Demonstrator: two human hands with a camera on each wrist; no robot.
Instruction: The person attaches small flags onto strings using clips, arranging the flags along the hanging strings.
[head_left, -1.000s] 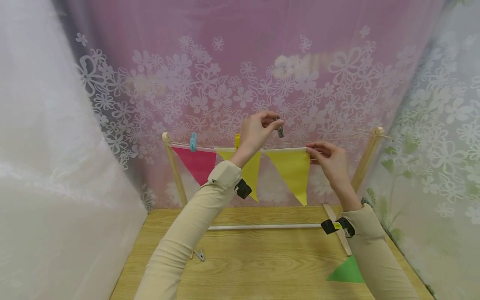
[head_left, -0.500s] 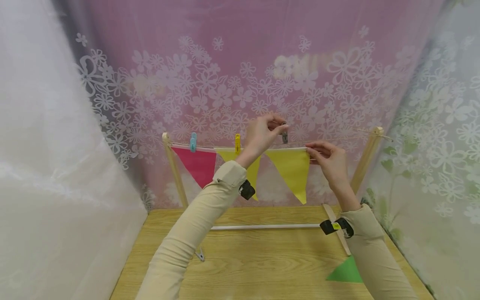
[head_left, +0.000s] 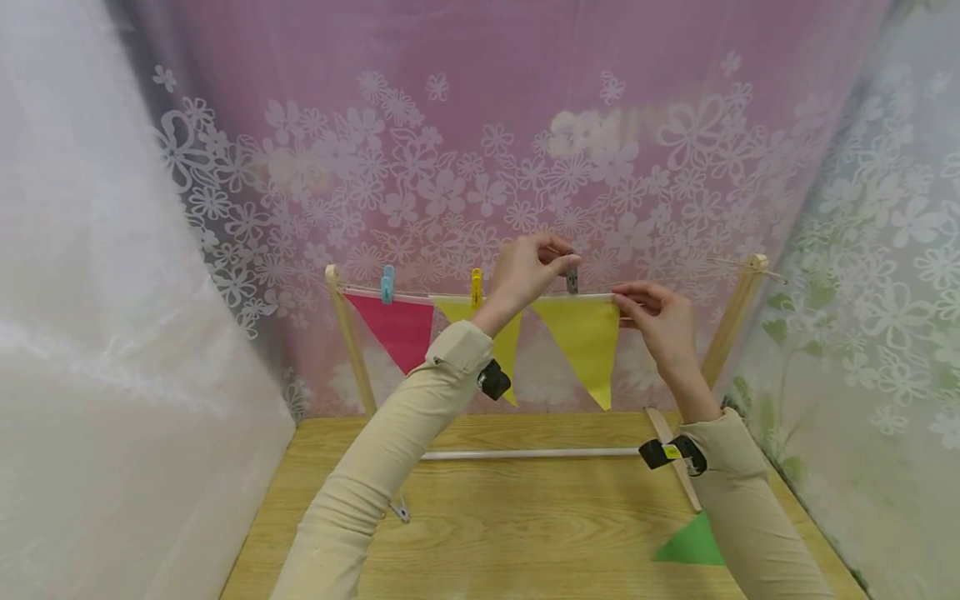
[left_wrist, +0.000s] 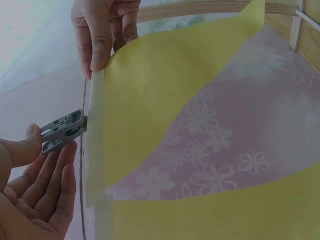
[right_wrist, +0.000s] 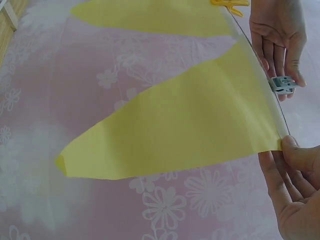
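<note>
My left hand [head_left: 525, 271] pinches a grey clothespin [left_wrist: 64, 131] between thumb and fingers. Its nose is right at the twine [left_wrist: 82, 175] and the white top band of a yellow triangular pennant [head_left: 581, 337]. That pennant's upper right corner is pinched by my right hand [head_left: 663, 325], beside the twine. Further left on the line hang a red pennant [head_left: 393, 325], with a blue clothespin [head_left: 387, 285] above it, and another yellow pennant [head_left: 507, 350], with a yellow clothespin [head_left: 476, 287]. My left forearm hides part of that second pennant.
Two wooden posts [head_left: 735, 321] hold the twine, joined low down by a white rod [head_left: 532, 454]. On the wooden table [head_left: 540, 525] lie a green pennant [head_left: 693, 543] partly under my right sleeve and a light clothespin [head_left: 401, 508]. Flowered curtains [head_left: 450, 150] enclose the space.
My left hand has moved down and slightly right, bringing the grey clothespin from above the line to the pennant's top edge. The right hand stays at the corner.
</note>
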